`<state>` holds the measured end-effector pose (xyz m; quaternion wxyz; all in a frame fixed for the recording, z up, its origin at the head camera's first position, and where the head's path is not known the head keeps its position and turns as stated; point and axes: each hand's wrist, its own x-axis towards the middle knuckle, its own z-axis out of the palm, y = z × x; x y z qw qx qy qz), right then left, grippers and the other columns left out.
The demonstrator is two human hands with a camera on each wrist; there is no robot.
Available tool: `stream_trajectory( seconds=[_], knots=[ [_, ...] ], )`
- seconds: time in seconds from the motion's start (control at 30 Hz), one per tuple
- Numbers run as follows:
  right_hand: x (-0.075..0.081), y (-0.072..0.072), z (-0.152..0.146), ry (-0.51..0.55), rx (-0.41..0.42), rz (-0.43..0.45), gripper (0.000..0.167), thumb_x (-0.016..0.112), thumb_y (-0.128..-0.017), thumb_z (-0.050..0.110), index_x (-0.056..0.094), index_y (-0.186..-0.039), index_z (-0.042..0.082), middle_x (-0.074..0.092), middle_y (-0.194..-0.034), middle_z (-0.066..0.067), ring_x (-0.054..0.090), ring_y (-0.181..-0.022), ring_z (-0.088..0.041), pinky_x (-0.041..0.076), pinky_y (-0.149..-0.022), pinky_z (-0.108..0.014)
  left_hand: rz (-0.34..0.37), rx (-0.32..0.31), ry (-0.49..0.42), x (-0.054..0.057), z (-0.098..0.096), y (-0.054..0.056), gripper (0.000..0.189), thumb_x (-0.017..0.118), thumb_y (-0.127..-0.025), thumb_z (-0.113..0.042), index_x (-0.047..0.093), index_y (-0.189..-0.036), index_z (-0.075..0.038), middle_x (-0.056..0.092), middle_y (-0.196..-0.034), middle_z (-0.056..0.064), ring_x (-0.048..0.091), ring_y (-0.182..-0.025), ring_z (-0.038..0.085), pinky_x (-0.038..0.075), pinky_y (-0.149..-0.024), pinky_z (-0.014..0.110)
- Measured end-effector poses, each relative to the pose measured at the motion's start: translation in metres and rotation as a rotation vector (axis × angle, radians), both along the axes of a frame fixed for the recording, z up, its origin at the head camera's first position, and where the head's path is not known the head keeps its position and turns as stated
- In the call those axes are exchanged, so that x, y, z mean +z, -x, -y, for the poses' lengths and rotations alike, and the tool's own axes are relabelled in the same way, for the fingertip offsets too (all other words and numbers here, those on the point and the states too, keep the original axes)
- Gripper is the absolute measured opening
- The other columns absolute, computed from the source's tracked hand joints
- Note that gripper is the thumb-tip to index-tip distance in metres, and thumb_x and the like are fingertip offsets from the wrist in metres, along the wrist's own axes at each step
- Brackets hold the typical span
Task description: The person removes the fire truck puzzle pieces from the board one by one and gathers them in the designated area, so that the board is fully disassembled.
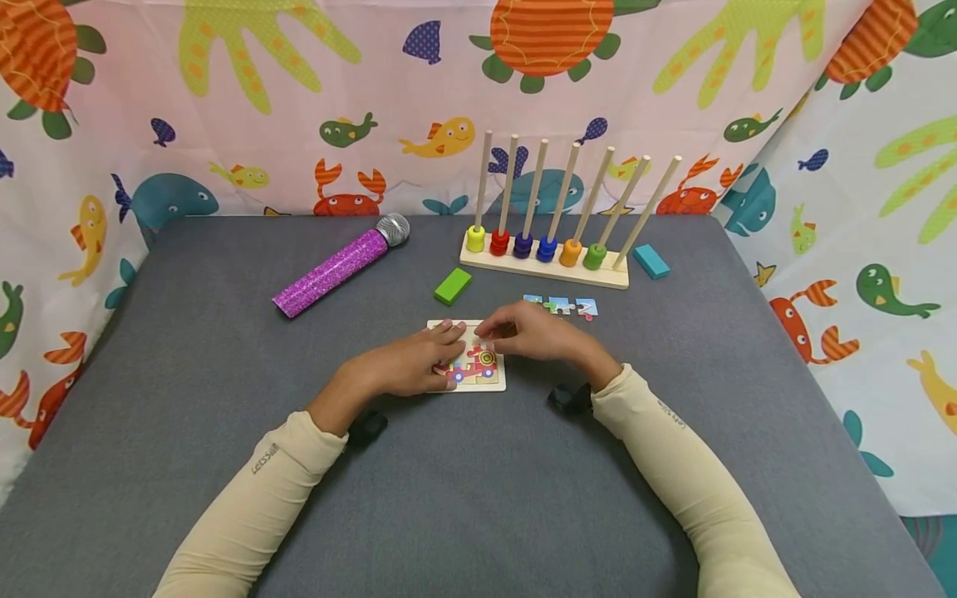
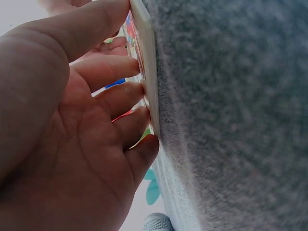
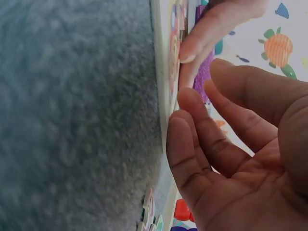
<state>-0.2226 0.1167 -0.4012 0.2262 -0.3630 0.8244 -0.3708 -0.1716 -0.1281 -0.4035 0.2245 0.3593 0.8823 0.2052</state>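
Note:
A small wooden jigsaw board lies flat on the grey table, with a red tractor picture partly covered by fingers. My left hand rests on its left side, fingers extended across it and thumb near the lower edge. In the left wrist view, those fingertips press along the board's face. At the upper right of the board is my right hand, its fingers gently bent. The right wrist view shows these fingertips right at the board, thumb apart from them and nothing visible between.
Several joined puzzle pieces lie just beyond my right hand. Behind them stands a wooden peg rack with coloured beads, a blue block beside it. A green block and a glittery purple microphone lie farther left.

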Motion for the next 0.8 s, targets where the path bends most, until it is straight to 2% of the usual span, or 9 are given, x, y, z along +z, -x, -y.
stream_trajectory(
  seconds=[0.37,0.8],
  knots=[
    [-0.003,-0.004,0.004,-0.05,0.004,-0.018,0.032,0.069,-0.089,0.005,0.067,-0.121,0.003,0.065,-0.108,-0.009,0.057,-0.089,-0.019,0.049,-0.078,-0.034,-0.024,-0.015,-0.011,0.0,0.0,-0.001,0.064,0.065,-0.094,-0.024,0.039,-0.146,0.001,0.02,-0.158,0.016,0.012,-0.145,0.035,0.014,-0.115,0.048],
    [-0.002,-0.005,0.011,-0.126,0.031,-0.097,0.033,0.069,-0.087,0.004,0.067,-0.12,0.004,0.062,-0.102,-0.007,0.055,-0.086,-0.02,0.047,-0.073,-0.032,-0.004,-0.003,-0.004,0.001,0.0,-0.001,0.064,0.065,-0.095,-0.024,0.038,-0.147,0.0,0.018,-0.159,0.015,0.011,-0.146,0.033,0.013,-0.116,0.048]
  ],
)
